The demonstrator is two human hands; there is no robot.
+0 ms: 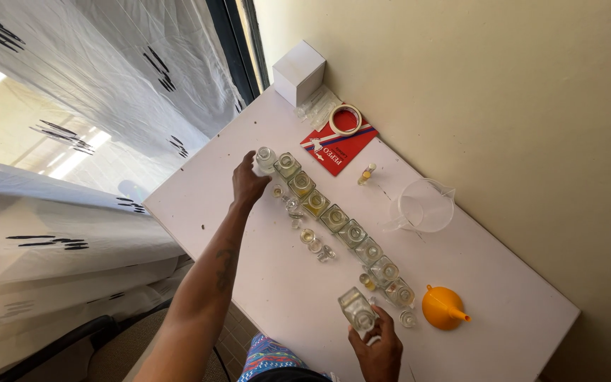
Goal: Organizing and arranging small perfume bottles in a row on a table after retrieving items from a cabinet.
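At the bottom of the frame, a little right of centre, I saw my right hand grasping a square clear glass bottle, tilted, with its open mouth towards me, held just over the white surface. Just right of it, at lower right, an orange funnel lay on its side. From there a row of glass bottles ran diagonally up towards the middle of the frame, standing side by side, several with yellowish liquid inside, and small caps lay scattered along its left side. My left hand reached up the centre and was closed around a small round clear bottle at the far end of that row. Right of the row stood a clear measuring jug. Farther up lay a red booklet with a tape ring on it, then a white box at top centre.
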